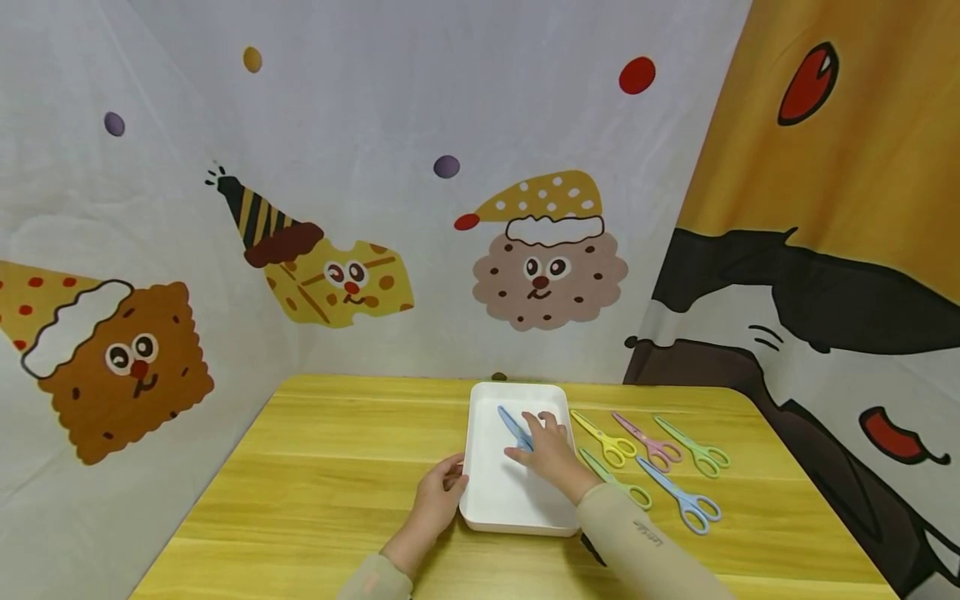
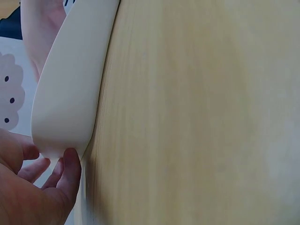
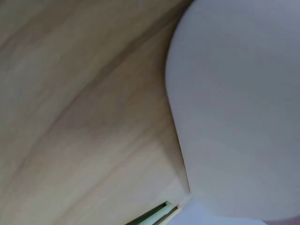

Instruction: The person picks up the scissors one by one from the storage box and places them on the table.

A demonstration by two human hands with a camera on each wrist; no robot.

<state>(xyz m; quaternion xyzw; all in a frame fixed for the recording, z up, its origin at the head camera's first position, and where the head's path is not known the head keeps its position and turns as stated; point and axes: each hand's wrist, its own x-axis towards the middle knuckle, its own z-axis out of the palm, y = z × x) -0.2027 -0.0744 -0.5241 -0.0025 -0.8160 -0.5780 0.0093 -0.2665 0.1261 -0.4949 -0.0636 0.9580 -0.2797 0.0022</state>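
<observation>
A shallow white tray (image 1: 487,487) lies on the table. My left hand (image 1: 437,498) holds its left side; in the left wrist view the thumb and fingers of the left hand (image 2: 44,197) sit on either side of the tray's end (image 2: 70,98). Over the tray's middle, my right hand (image 1: 553,454) has its fingers spread apart. Blue scissors (image 1: 513,423) are inside the tray, blades toward the far left, their handles hidden behind that hand. Whether the fingers touch them is unclear. The right wrist view shows the tray's outer wall (image 3: 234,117) but no fingers clearly.
Right of the tray lie yellow scissors (image 1: 597,430), pink scissors (image 1: 636,432), far green scissors (image 1: 678,434), near green scissors (image 1: 600,467) and another blue pair (image 1: 663,479). The wooden table (image 1: 337,450) meets a printed cloth (image 1: 360,350) at its back. Something dark (image 1: 592,550) shows beside the right sleeve.
</observation>
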